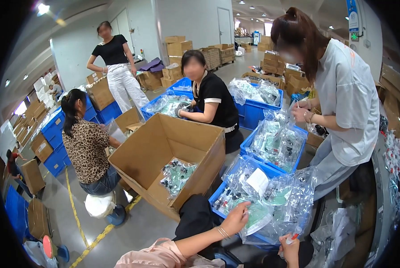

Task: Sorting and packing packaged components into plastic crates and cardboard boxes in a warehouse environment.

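Observation:
My left hand (234,219), with thin bracelets at the wrist, reaches in from the lower edge. Its fingers are bent together at the near left edge of a clear plastic bag (259,218) holding a pale green sheet and small parts. My right hand (290,251), lower and to the right, is closed round a slim white marker-like thing (293,237) with an orange-red end. Under the bag stands a blue crate (215,196) heaped with similar clear bags of dark and red small parts. On the heap rests a white paper label (257,182).
Left of the crate stands a large open cardboard box (142,154) with several filled bags inside. Another full blue crate (303,142) adjoins beyond. A standing person (349,107) works at the right; others sit or stand behind the box. Loose plastic (336,236) lies at lower right.

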